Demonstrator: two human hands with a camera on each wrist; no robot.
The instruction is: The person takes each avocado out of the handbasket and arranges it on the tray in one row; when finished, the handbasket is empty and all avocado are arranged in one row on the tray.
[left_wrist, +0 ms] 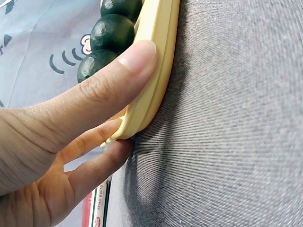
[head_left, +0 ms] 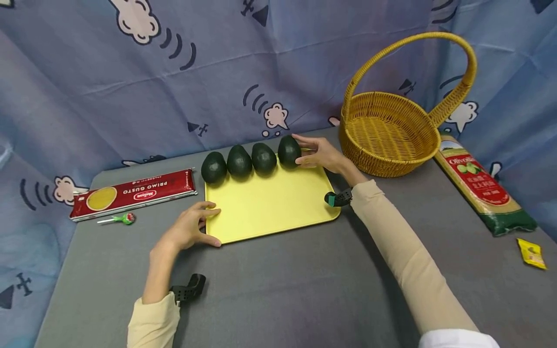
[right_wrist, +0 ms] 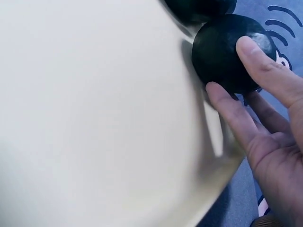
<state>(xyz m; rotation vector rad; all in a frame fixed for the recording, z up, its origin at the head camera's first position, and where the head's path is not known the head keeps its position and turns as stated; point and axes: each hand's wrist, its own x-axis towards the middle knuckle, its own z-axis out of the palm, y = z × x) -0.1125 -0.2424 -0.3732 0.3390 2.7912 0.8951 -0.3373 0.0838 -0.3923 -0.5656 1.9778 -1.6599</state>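
Several dark green avocados (head_left: 239,162) stand in a row along the far edge of a yellow tray (head_left: 270,203). My right hand (head_left: 319,153) holds the rightmost avocado (head_left: 288,152) at the tray's far right corner. In the right wrist view, its thumb lies on top of that avocado (right_wrist: 227,54) and the other fingers are at its side. At the tray's near left corner, my left hand (head_left: 189,227) grips the rim. The left wrist view shows the thumb along the tray's near side (left_wrist: 158,71) and fingers at the corner.
A yellow wicker basket (head_left: 387,166) with a tall handle stands at the back right, beside an Olivoila pasta bag (head_left: 483,183). Further right lies a small yellow packet (head_left: 532,253). On the left are a red spaghetti pack (head_left: 135,193) and a lollipop (head_left: 128,218). Behind hangs a blue patterned cloth (head_left: 217,72).
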